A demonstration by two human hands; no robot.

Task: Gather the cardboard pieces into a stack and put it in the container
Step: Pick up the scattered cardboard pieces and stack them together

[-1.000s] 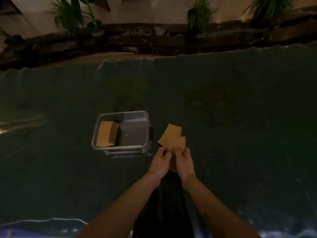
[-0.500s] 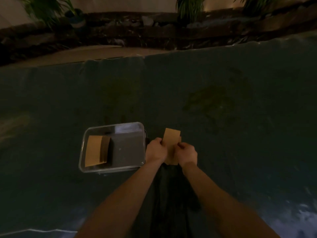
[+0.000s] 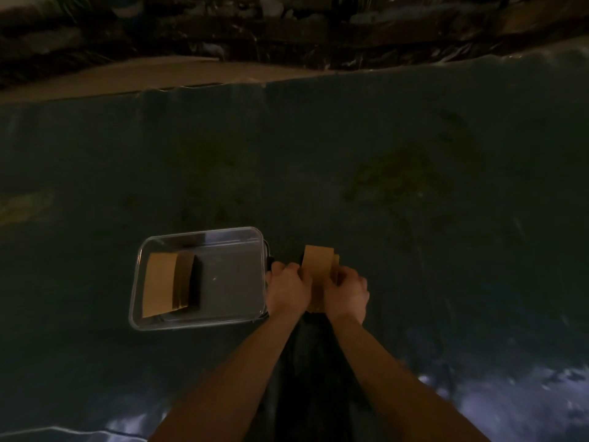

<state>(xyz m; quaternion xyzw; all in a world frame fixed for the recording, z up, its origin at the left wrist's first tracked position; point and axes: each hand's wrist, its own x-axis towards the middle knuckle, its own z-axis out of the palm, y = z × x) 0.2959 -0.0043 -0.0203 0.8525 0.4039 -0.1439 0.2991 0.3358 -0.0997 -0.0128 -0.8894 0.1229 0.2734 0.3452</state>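
A small stack of brown cardboard pieces [image 3: 317, 263] is squeezed between my left hand [image 3: 287, 290] and my right hand [image 3: 347, 291], each gripping one side. The stack's near end is hidden between my wrists. It sits just right of a clear plastic container [image 3: 259, 250] on the dark cloth. Inside the container, against its left wall, lies another stack of cardboard pieces [image 3: 161, 287]. My left hand is close to the container's right rim.
A dark green cloth [image 3: 414, 154] covers the work surface; its far edge runs along a pale strip [image 3: 111, 78]. Beyond that lie dark rocks and plants [image 3: 255, 27]. The scene is dim.
The loose, fanned cardboard pieces have been pushed together into one aligned stack between both hands. The view has tilted down and closer.
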